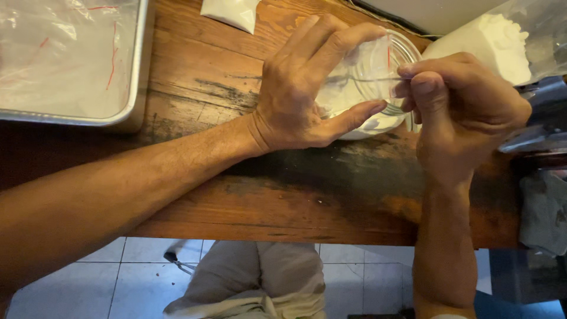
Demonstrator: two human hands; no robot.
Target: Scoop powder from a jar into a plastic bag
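Observation:
My left hand (307,88) lies over a small clear plastic bag (366,77) holding white powder, fingers spread along its upper side and thumb under it. My right hand (458,112) pinches the bag's open edge between thumb and forefinger at the right. The bag rests on a worn wooden table (236,195), near its middle top. A red strip runs along the bag's mouth.
A metal tray (139,71) with several clear red-striped bags sits at the top left. A large bag of white powder (490,41) stands at the top right, beside dark metal objects (540,118). Another filled small bag (231,13) lies at the top edge. Tiled floor shows below.

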